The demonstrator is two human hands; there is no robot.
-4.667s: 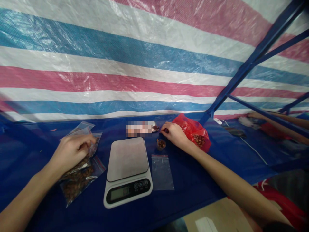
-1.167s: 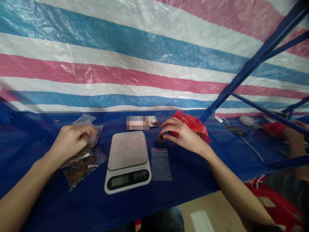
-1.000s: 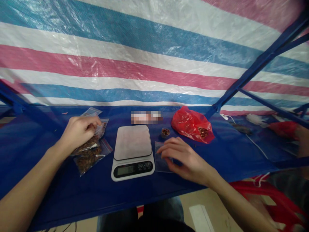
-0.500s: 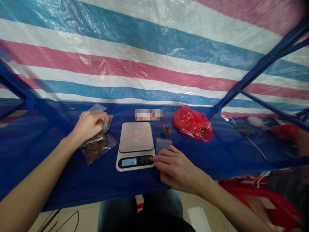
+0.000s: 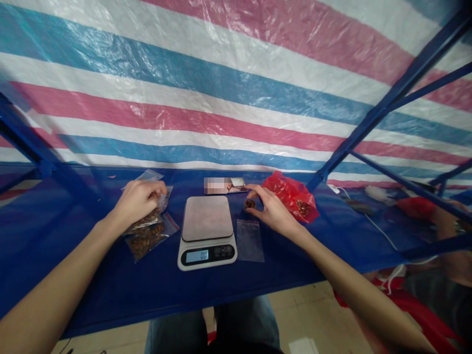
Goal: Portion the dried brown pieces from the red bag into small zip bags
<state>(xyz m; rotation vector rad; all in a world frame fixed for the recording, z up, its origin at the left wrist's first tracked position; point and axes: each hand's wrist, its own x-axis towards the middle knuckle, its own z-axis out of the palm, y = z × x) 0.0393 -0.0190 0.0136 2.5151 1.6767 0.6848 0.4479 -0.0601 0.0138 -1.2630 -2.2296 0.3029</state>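
On the left, my left hand [image 5: 143, 199] has its fingers closed on a clear zip bag [image 5: 164, 196]. Beneath it lie more zip bags, one filled with brown dried pieces [image 5: 145, 242]. My right hand [image 5: 271, 206] curves around a small cup of brown pieces [image 5: 250, 203], thumb at its near side and index finger stretched beyond it. Between my hands is a white kitchen scale [image 5: 207, 219], its plate bare and its display reading 0.0. A flat, clear zip bag [image 5: 250, 241] lies beside the scale, below my right hand.
An open red plastic bag [image 5: 289, 194] with brown pieces lies behind my right hand. A partly blurred packet [image 5: 236, 185] sits behind the scale. Blue metal bars [image 5: 354, 135] and a striped sheet [image 5: 206, 105] border the blue table. Another person's arm [image 5: 448, 233] is at far right.
My right hand has left the scale's buttons and reached forward to the small cup, uncovering the flat zip bag. My left hand stays at the bags; the display still reads 0.0.
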